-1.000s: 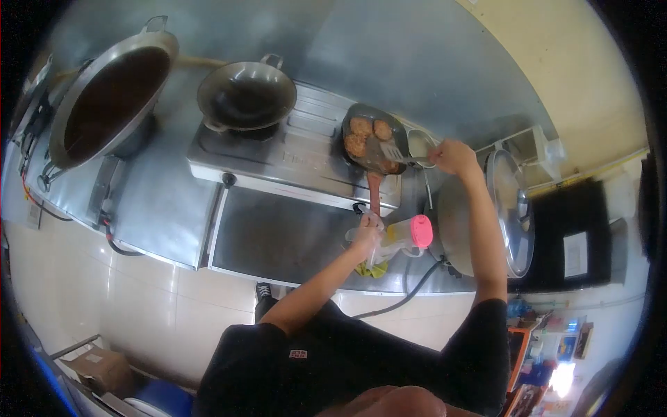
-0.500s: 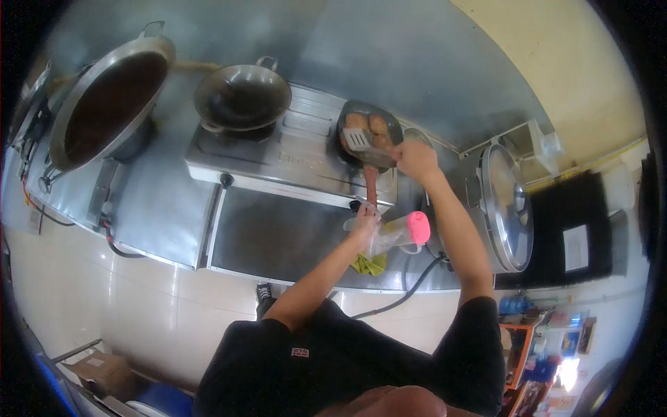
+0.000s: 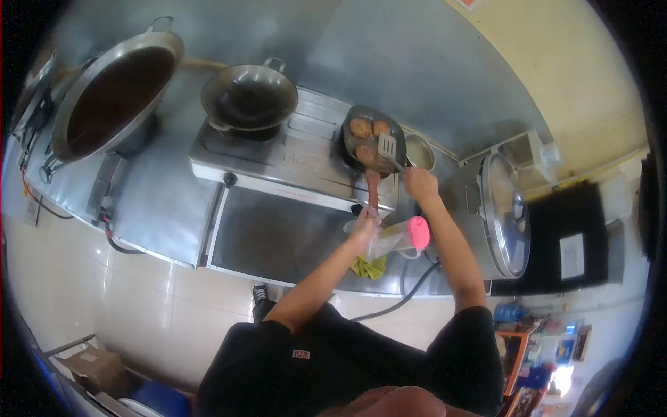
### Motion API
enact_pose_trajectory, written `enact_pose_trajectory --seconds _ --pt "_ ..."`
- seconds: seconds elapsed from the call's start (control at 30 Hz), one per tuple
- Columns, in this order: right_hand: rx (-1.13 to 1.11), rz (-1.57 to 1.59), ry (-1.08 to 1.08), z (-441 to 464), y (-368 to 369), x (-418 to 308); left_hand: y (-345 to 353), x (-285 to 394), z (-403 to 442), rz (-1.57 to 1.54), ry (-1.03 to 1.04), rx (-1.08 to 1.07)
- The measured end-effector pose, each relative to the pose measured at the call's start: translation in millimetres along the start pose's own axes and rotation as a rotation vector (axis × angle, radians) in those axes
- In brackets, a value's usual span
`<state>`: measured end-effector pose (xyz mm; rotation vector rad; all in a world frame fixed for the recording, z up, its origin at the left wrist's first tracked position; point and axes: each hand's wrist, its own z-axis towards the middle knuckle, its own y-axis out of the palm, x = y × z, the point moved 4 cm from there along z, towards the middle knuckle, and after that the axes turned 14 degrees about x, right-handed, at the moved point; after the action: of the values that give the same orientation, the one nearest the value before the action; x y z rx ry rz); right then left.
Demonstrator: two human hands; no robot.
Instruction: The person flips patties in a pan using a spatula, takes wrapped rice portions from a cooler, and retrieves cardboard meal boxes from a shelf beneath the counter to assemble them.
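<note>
Head | spatula [image 3: 388, 146] shifted rightward over pan [image 3: 399, 137] | right hand [image 3: 421, 185]: grip clamped on it | left hand [image 3: 363, 228] by pan handle [image 3: 373, 189], grip unclear

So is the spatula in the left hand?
No, the right hand holds the spatula over the pan.

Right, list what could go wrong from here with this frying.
The spatula, held in the right hand, is in among the patties; a careless push might break one or send it over the pan's rim.

The pan handle juts past the stove's front, so a bump could swing the pan.

The pink-lidded pitcher sits close to the left hand; a stray knock might tip it.
</note>
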<state>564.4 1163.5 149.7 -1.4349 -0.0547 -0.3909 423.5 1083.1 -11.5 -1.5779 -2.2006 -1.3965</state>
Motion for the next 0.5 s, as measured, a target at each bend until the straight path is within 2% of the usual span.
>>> enact_pose_trajectory --seconds 0.13,0.23,0.33,0.43,0.5 --pt "-0.033 -0.042 0.018 -3 -7 3 3 -2 -1 0.061 -0.030 -0.006" --pt "0.044 0.070 0.068 -9 -48 8 2 1 4 0.079 -0.032 -0.048" --pt "0.125 0.056 0.190 -39 -63 -20 -2 2 -5 0.115 -0.102 -0.131" --pt "0.216 0.223 0.206 -68 -47 -47 -19 4 -19 0.076 -0.167 -0.177" --pt "0.200 0.247 0.286 -77 -31 -56 -52 -1 -39 0.041 -0.164 -0.223"
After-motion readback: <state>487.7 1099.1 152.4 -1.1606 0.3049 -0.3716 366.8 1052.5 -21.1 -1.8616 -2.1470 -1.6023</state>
